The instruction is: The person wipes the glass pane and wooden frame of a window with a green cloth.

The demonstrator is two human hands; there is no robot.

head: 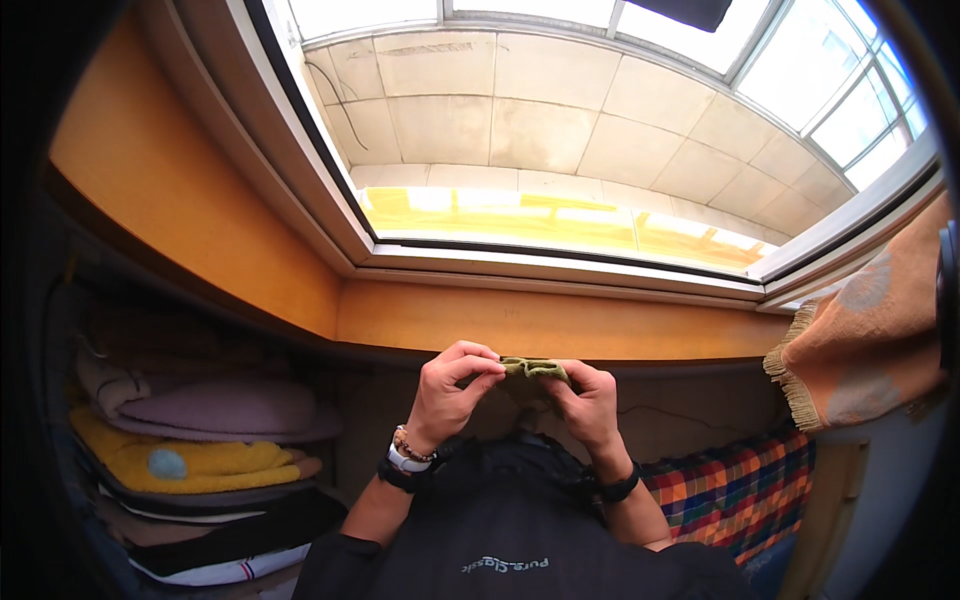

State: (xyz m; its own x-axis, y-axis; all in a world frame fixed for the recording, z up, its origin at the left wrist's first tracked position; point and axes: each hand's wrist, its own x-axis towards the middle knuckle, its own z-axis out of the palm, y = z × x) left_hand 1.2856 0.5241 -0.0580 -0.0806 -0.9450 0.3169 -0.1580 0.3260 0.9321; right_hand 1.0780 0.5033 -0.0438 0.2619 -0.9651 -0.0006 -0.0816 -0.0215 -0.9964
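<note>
A small olive-green knitted cloth item (529,367), perhaps a sock, is held up between my two hands just in front of the wooden sill's edge. My left hand (459,386) pinches its left end between thumb and fingers. On its right end, my right hand (589,401) grips with the thumb pressed against the folded edge. The upper edge is bunched and folded. Its lower part hangs in shadow between the hands, so its full shape is hard to make out.
A wooden windowsill (525,319) runs ahead, below a framed window (570,262). Stacked folded clothes (217,412) stand at the left. At the right, a fringed orange cloth (862,352) hangs above a plaid cloth (739,487). Beyond the glass is a tiled wall (544,131).
</note>
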